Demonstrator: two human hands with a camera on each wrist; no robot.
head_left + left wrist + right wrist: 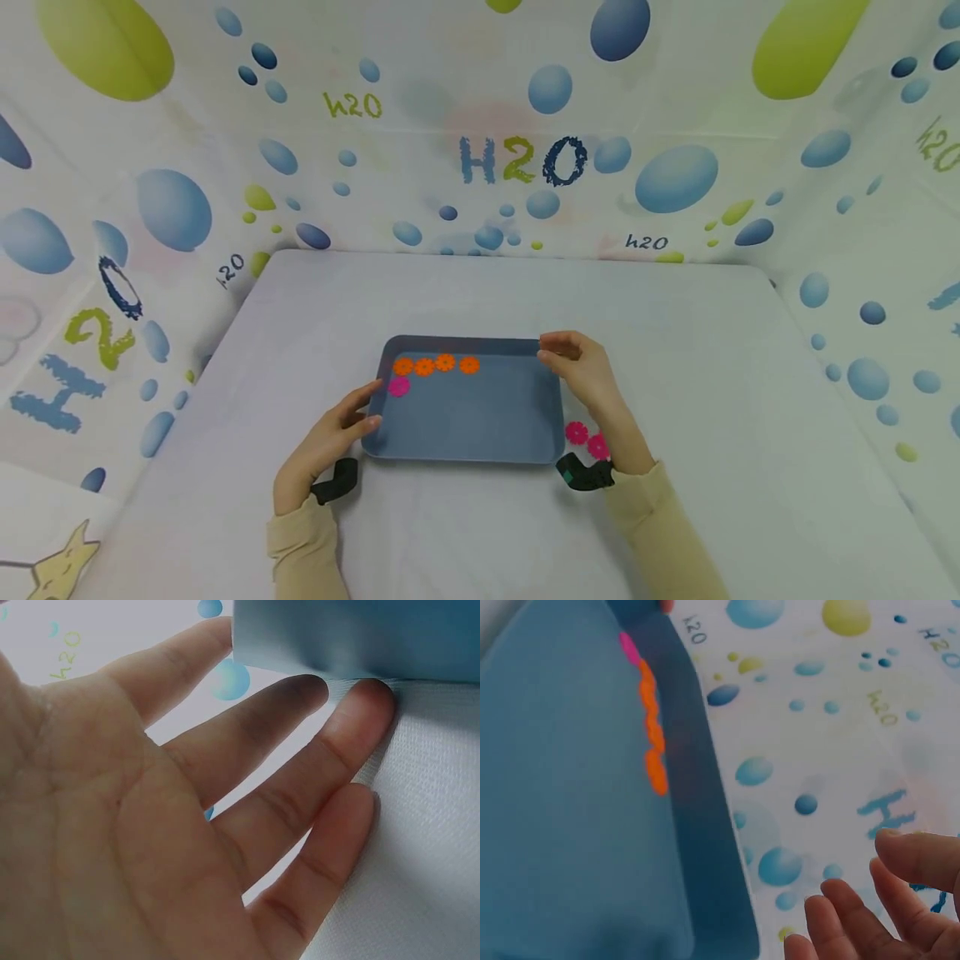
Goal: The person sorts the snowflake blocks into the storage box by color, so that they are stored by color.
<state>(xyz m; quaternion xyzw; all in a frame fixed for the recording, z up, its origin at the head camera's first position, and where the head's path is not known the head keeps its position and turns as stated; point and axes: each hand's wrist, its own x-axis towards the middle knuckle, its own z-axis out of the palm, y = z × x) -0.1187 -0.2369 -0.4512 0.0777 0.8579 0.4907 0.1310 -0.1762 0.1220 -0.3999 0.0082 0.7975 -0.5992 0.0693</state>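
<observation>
A blue-grey tray (pixel 480 417) lies flat in the middle of the white table. Inside, along its far left edge, runs a row of several orange gears (pixel 435 365) with one pink gear (pixel 398 386) below them. My left hand (pixel 367 410) has straight fingers whose tips touch the tray's left rim; in the left wrist view the fingertips (pixel 360 701) meet the tray's edge (pixel 360 634). My right hand (pixel 557 352) hovers with relaxed fingers at the tray's far right corner. In the right wrist view this hand (pixel 870 907) stands apart from the tray (pixel 570 825), where the orange gears (pixel 654 742) show.
Two pink gears (pixel 587 439) lie on the table just outside the tray's near right corner, beside my right wrist. The white table (pixel 750 417) is enclosed by walls printed with bubbles and H2O lettering (pixel 521 160).
</observation>
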